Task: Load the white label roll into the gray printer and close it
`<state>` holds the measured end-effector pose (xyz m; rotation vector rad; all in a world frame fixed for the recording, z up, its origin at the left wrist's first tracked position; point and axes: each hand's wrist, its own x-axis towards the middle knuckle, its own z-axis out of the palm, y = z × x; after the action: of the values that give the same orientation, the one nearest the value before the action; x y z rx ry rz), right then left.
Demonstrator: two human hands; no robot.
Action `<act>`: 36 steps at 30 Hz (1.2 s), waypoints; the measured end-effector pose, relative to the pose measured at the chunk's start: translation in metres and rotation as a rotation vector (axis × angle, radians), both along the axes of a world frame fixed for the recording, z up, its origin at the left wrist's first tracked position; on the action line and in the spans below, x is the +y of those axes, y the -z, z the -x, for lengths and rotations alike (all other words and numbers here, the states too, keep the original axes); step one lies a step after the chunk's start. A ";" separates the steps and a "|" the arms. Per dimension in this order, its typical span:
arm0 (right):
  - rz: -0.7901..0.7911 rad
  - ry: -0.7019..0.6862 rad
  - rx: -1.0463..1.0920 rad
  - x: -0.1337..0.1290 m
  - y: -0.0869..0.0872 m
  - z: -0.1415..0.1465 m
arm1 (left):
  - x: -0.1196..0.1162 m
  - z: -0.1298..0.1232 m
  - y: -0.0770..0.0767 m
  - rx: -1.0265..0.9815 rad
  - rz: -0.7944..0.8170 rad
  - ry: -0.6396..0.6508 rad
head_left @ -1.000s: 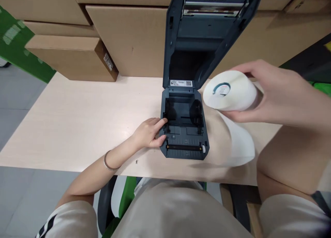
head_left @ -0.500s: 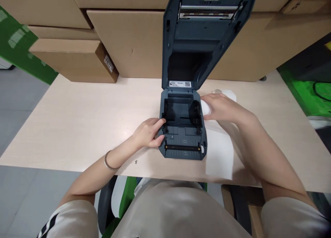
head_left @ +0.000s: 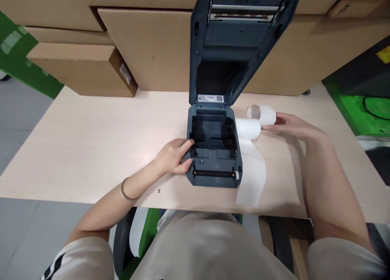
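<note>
A dark grey label printer (head_left: 217, 162) stands on the table with its lid (head_left: 240, 48) raised and its media bay showing no roll inside. My left hand (head_left: 175, 156) grips the printer's left edge, index finger over the rim and thumb lower down. Close against the printer's right side lies a white paper roll (head_left: 248, 128), a loose strip (head_left: 252, 170) running from it toward the table's front. Just behind and to the right is a smaller white roll (head_left: 268, 115) with its end facing left. My right hand (head_left: 283, 122) has its fingers closed on that roll's right end.
Large cardboard boxes (head_left: 149, 48) form a wall behind the table (head_left: 91, 150). A flatter carton (head_left: 79, 71) with a label stands at the back left. On the right, a dark case (head_left: 362, 77) and a green surface (head_left: 347, 113) lie beyond the table edge.
My right hand has moved right, from the roll beside the printer to the smaller roll. Both rolls now show more fully. My left hand stays on the printer's edge.
</note>
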<state>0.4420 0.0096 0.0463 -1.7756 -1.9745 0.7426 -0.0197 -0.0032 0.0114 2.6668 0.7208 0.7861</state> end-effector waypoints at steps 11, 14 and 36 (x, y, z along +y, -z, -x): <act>-0.011 0.374 0.087 -0.014 0.004 0.010 | -0.001 -0.002 -0.004 -0.003 -0.059 -0.014; -0.169 0.468 0.156 -0.020 -0.009 0.017 | -0.001 -0.002 -0.004 -0.004 -0.079 -0.016; -0.415 -0.531 -0.181 -0.009 -0.031 0.183 | -0.002 -0.003 -0.004 0.000 -0.113 -0.014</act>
<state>0.2593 0.0005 0.0773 -1.1209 -2.5356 0.2806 -0.0167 -0.0055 0.0159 2.7641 0.7156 0.8547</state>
